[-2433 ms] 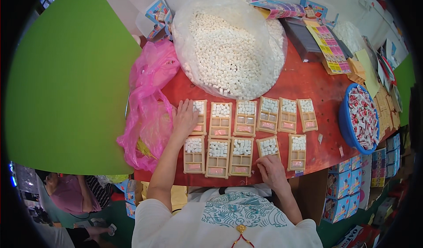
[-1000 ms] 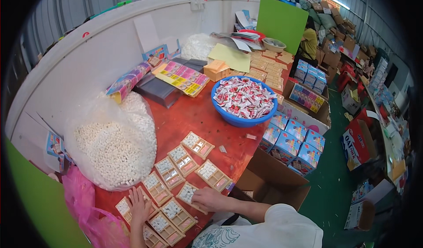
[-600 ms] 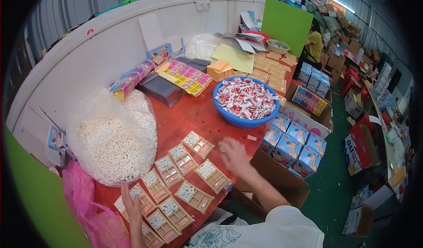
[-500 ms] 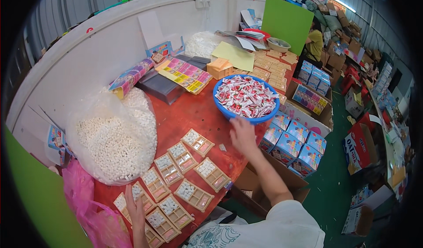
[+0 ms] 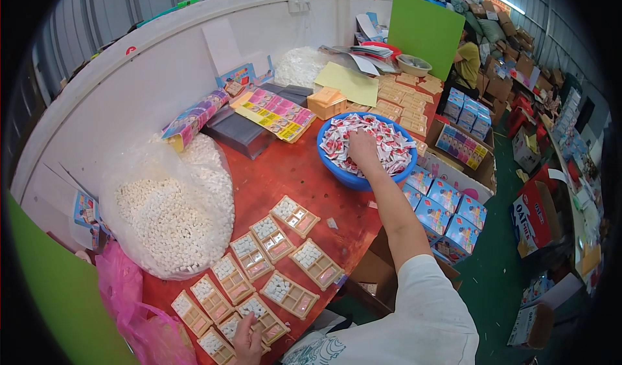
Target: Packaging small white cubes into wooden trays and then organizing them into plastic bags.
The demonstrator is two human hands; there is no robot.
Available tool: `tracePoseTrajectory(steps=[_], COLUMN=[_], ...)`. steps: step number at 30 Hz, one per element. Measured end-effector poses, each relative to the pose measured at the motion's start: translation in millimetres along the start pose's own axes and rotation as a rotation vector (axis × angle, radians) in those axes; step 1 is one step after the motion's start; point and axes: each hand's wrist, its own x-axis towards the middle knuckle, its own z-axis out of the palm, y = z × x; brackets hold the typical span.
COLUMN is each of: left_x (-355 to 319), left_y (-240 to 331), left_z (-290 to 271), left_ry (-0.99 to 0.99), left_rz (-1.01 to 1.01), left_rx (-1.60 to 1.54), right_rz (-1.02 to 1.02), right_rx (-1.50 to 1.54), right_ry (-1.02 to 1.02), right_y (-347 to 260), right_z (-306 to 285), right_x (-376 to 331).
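My right hand (image 5: 363,150) reaches down into a blue basin (image 5: 343,178) heaped with small white-and-red packets (image 5: 394,146). Its fingertips are hidden among the packets. Low in the view, my left hand (image 5: 246,344) hovers at the near trays with its fingers stretched out, nothing visible in it. Several small wooden trays (image 5: 297,294) with compartments lie in rows on the red table. White cube-like pieces (image 5: 278,285) fill one compartment of each, and pinkish flat pieces sit in some others.
A large clear bag of white pieces (image 5: 170,216) slumps at the left, beside a pink plastic bag (image 5: 123,290). Printed card sheets (image 5: 275,114) and wooden tray stacks (image 5: 327,102) lie farther back. Blue boxes (image 5: 447,213) stand right of the table; a person in yellow (image 5: 468,64) is beyond.
My right hand has moved from the basin's near edge into the packets. My left hand has shifted right and nearer, from the left trays to the nearest ones.
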Motion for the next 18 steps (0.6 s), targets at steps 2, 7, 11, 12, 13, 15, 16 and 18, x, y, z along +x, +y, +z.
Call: tracePoseTrajectory(steps=[2, 7, 11, 12, 13, 15, 16, 18], left_x=[-1, -3, 1, 1, 3, 9, 6, 5], left_y=[12, 16, 28, 30, 18, -9, -14, -9], left_z=[5, 6, 16, 18, 18, 16, 15, 17], left_ry=[-0.006, -0.006, -0.007, -0.008, -0.011, -0.025, -0.02, -0.048], left_rz=[-0.053, -0.145, -0.163, -0.148, -0.147, 0.153, 0.152, 0.074], left_rx=[-0.007, -0.054, -0.245, -0.362, -0.364, 0.115, 0.115, 0.082], right_rz=[0.004, 0.157, -0.069, -0.121, -0.175, -0.181, -0.209, -0.238], right_rx=[0.069, 0.261, 0.299, 0.304, 0.309, 0.202, 0.122, 0.04], right_ry=[-0.027, -0.054, -0.143, -0.146, -0.15, -0.205, -0.199, -0.185], right_y=[8, 14, 12, 12, 11, 3, -1, -3], right_z=[1, -18, -29, -27, -26, -26, -25, -23], right_x=[3, 2, -21, -26, -29, -33, -36, -38])
